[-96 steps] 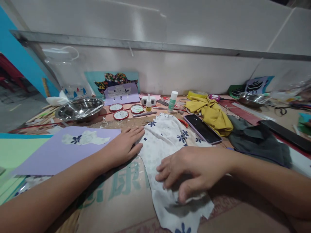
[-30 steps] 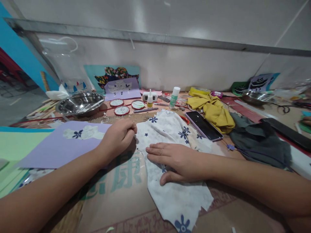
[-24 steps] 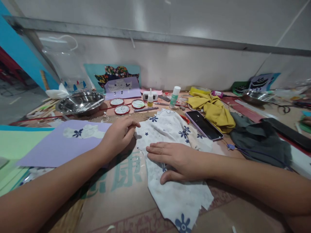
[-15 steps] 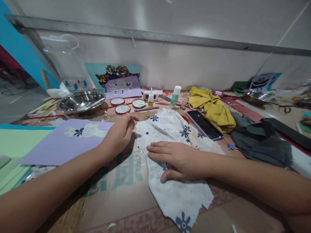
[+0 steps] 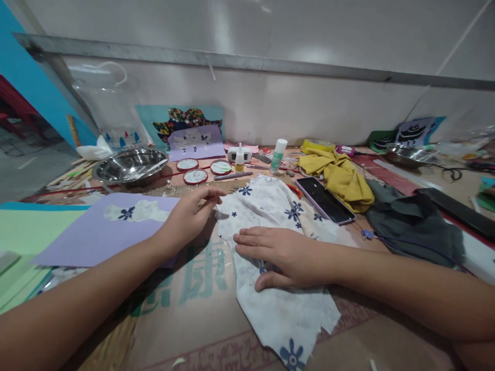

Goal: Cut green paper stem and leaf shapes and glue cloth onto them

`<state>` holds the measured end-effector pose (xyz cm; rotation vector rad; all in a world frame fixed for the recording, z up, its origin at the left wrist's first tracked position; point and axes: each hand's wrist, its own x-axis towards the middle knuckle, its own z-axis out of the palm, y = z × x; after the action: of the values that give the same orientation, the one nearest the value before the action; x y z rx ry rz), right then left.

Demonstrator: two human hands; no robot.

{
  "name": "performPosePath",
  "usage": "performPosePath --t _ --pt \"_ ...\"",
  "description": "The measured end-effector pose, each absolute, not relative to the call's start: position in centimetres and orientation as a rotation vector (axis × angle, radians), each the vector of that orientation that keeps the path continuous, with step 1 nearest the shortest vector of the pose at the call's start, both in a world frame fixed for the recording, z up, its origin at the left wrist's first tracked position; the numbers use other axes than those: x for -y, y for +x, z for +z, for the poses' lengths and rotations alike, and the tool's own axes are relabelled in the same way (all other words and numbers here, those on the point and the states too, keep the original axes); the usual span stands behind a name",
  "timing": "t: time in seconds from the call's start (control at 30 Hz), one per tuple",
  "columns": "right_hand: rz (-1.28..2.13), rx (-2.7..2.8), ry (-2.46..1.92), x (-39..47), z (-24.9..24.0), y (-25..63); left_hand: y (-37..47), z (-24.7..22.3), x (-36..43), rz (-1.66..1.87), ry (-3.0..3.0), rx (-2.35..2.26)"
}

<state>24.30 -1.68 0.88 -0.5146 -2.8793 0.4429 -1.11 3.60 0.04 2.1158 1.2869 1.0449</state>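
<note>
A white cloth [image 5: 286, 324] printed with dark blue flowers lies spread on the cardboard in front of me, its lower edge jagged. My right hand [image 5: 282, 257] rests flat on its middle, fingers stretched to the left and thumb apart. Just off the cloth's upper left edge is my left hand [image 5: 195, 208], fingers loosely curved and apart, with nothing seen in it. Under and beside my left forearm lies a purple sheet [image 5: 85, 232] bearing a cut piece of the same flowered fabric [image 5: 143, 211].
Behind the cloth stand a glue stick [image 5: 279, 155], a small glue bottle [image 5: 240, 158] and round red-rimmed dishes [image 5: 195, 176]. A phone [image 5: 325, 200], yellow cloth [image 5: 340, 178] and dark grey cloth [image 5: 412, 224] lie to the right. At back left are a metal bowl [image 5: 131, 166] and a clear jug [image 5: 110, 111].
My left hand's fingers have lifted and extended slightly to the right near the cloth's edge. The right hand and the cloth stay put; the view has shifted a little.
</note>
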Motion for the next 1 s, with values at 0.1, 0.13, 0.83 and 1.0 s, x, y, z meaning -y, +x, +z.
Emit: performPosePath --t 0.1,0.13,0.83,1.0 --pt "0.449 2.876 -0.518 1.65 0.80 24.33 -1.02 -0.03 -3.56 1.043 2.050 -1.267" --pt "0.445 2.876 -0.518 1.64 0.77 24.34 -0.99 -0.07 -3.58 1.051 2.033 -1.262" --pt "0.448 2.874 -0.533 1.66 0.66 24.42 -0.86 0.20 -3.40 1.052 1.948 -1.236" --pt "0.443 2.885 -0.538 1.69 0.75 24.36 -0.91 0.25 -3.31 1.024 1.892 -1.227"
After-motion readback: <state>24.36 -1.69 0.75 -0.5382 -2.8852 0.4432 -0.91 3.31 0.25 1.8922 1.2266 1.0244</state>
